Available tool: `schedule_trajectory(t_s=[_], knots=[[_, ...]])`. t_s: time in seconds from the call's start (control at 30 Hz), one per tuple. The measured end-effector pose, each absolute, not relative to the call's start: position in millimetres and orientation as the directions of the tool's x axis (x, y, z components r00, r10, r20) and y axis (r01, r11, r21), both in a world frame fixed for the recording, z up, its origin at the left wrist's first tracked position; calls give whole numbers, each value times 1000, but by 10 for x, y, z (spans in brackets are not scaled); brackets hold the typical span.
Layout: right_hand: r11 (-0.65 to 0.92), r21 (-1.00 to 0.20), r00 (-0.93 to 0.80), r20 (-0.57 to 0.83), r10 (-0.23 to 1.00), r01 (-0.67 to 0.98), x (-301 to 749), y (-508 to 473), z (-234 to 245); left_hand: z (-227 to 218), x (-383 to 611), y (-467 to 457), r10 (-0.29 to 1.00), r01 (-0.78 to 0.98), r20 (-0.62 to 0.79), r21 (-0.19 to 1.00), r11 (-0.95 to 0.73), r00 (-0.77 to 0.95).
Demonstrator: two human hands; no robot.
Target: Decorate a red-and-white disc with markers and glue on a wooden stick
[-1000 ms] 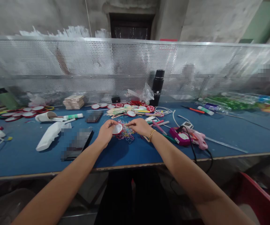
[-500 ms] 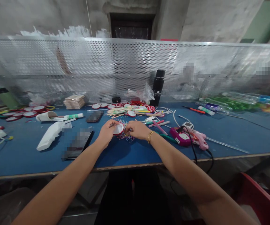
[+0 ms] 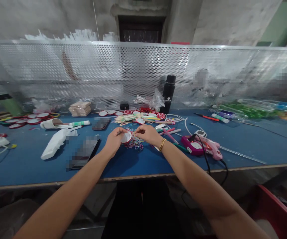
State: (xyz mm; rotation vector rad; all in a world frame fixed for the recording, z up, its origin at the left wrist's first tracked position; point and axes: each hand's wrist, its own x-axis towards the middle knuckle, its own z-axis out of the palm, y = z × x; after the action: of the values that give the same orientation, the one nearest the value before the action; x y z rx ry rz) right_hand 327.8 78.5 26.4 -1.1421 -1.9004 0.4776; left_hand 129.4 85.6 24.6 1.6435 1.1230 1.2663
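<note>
My left hand [image 3: 115, 140] grips a small round disc [image 3: 127, 137], white inside with a red rim, holding it just above the blue table [image 3: 143, 156]. My right hand [image 3: 147, 133], with a gold bracelet at the wrist, has its fingers pinched together right beside the disc. What it pinches is too small to make out. Both hands hover over a heap of small coloured rubber bands [image 3: 135, 143].
Behind the hands lie several red-and-white discs [image 3: 138, 116], sticks and pens, and a black bottle [image 3: 168, 94]. A pink glue gun [image 3: 209, 147] with a black cord lies to the right, a phone [image 3: 83, 152] and a white wrapper [image 3: 55, 144] to the left. A perforated metal screen [image 3: 143, 73] backs the table.
My right hand moved left from the band heap to the disc, then drew slightly back with its fingers pinched. My left hand kept hold of the disc.
</note>
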Motion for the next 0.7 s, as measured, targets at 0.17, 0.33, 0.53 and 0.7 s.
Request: schedule_trajectory(t_s=[0.17, 0.33, 0.53, 0.7], knots=[[462, -819, -187, 422, 887, 341, 3297, 789, 256, 245, 1296, 844, 928, 235, 331, 901, -365, 172], [489, -792, -134, 475, 870, 365, 3201, 725, 296, 251, 1304, 834, 861, 398, 438, 763, -509, 261], [490, -771, -108, 492, 864, 406, 3098, 716, 257, 260, 1302, 829, 833, 457, 466, 696, -553, 298], [475, -814, -116, 465, 878, 334, 3104, 727, 233, 265, 1300, 813, 825, 454, 469, 689, -566, 316]])
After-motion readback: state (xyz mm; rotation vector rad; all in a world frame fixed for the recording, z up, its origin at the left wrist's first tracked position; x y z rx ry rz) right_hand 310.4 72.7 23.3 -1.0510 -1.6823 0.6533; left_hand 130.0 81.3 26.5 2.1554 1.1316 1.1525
